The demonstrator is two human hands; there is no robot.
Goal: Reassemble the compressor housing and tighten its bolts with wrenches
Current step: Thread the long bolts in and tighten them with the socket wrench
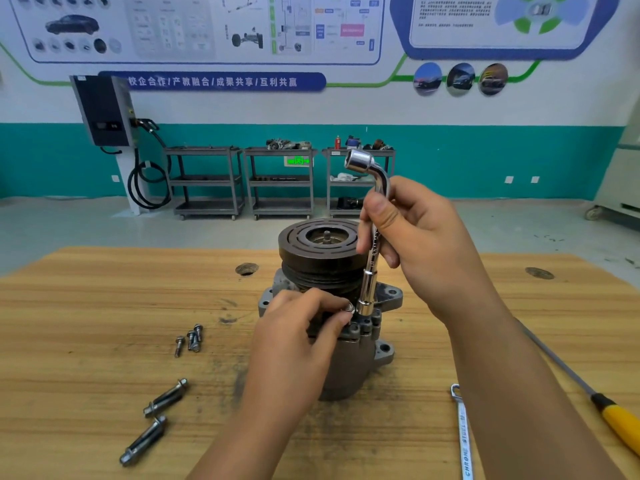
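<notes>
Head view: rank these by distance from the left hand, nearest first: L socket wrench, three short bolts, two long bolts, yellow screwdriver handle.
1. L socket wrench: lower end right beside the left hand's fingertips, at the compressor.
2. Three short bolts: on the table, to its left.
3. Two long bolts: front left.
4. Yellow screwdriver handle: far right edge.

Right hand raised, fingers curled round L-shaped socket wrench; left hand lower, fingertips pinching small silver part.
</notes>
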